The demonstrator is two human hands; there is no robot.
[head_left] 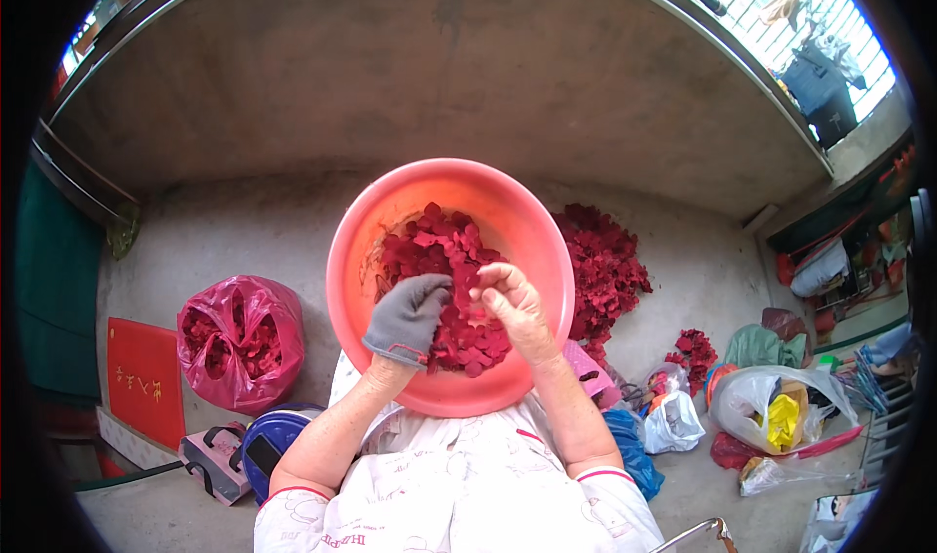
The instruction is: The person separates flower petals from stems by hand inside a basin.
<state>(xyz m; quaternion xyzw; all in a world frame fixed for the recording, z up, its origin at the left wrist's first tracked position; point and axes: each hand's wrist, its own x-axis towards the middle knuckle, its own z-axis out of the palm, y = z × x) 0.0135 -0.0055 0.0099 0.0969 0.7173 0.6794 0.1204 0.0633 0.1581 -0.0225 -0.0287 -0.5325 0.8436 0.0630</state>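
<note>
A pink plastic basin [342, 260] rests on my lap, with red artificial flower petals [439, 242] heaped inside it. My left hand [410, 319], in a grey work glove, is curled over the basin with its fingertips at a cluster of the red petals. My bare right hand [516, 308] is just to the right of that cluster, thumb and forefinger bent towards it. Whether the right fingertips pinch a petal cannot be made out. More petals lie below the hands, partly hidden by the gloved one.
Right of the basin a pile of red petals [600, 260] lies on the concrete floor. A pink plastic bag [285, 297] of petals stands at the left, near a blue round container [274, 428]. Several plastic bags, among them a clear one [732, 399], lie at the right. A wall [439, 77] rises ahead.
</note>
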